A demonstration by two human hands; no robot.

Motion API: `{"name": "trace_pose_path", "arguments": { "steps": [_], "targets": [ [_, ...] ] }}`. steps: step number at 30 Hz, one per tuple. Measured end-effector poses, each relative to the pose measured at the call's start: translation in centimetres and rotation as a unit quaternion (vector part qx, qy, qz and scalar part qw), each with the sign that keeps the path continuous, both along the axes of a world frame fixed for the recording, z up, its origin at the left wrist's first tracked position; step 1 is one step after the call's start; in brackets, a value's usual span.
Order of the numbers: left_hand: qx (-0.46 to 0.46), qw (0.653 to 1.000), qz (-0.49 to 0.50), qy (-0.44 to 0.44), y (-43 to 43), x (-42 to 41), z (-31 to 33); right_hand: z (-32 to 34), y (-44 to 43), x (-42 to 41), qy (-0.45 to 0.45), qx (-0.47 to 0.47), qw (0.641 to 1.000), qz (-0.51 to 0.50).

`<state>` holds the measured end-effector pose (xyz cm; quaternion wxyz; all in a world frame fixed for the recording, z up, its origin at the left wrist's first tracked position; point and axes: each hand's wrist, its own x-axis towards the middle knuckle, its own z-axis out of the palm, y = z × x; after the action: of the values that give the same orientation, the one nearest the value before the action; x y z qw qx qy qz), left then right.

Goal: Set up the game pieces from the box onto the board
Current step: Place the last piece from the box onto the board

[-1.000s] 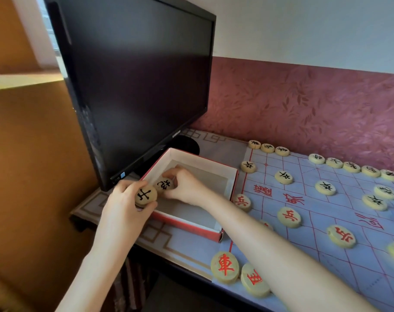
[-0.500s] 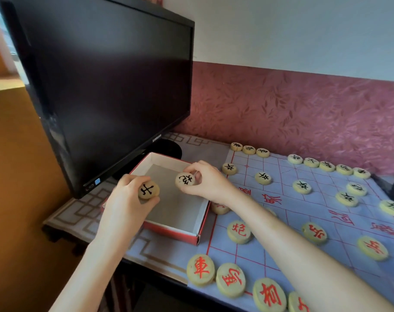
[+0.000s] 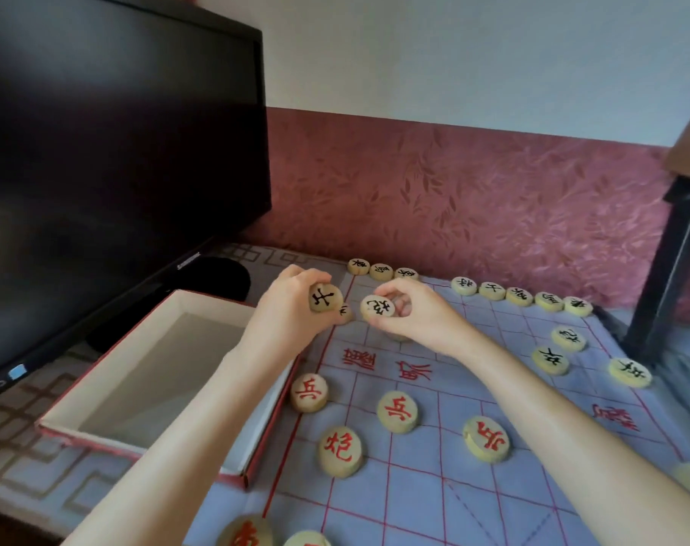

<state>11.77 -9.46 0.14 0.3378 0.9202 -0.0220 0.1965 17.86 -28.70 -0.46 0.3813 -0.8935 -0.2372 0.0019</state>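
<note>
My left hand [image 3: 286,313] grips a round wooden piece with a black character [image 3: 325,297], held above the board's far left corner. Close beside it, my right hand [image 3: 414,315] pinches another black-marked piece [image 3: 378,308] between thumb and fingers. Under both hands lies the pale blue cloth board [image 3: 434,482] with red grid lines. The red box [image 3: 256,439] with its white inside sits left of the board and shows no pieces. Black-marked pieces [image 3: 492,290] line the far edge, and red-marked pieces [image 3: 397,411] stand nearer to me.
A large black monitor [image 3: 111,159] stands at the left, right behind the box. A dark furniture leg [image 3: 666,269] rises at the board's far right corner. A patterned maroon wall [image 3: 473,199] runs behind the table. The table's front edge is close to me.
Both hands have lifted out of the box and moved right, over the board's far left corner, each carrying its piece. The view has swung right toward the board.
</note>
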Motion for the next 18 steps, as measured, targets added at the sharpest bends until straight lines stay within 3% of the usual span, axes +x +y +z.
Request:
{"name": "trace_pose_path", "arguments": {
  "steps": [18],
  "targets": [
    [0.068,0.989,-0.113,0.062,-12.9,19.1,-2.1,-1.2,-12.9,7.3,-0.014,-0.016,0.993,-0.112]
  ]
}}
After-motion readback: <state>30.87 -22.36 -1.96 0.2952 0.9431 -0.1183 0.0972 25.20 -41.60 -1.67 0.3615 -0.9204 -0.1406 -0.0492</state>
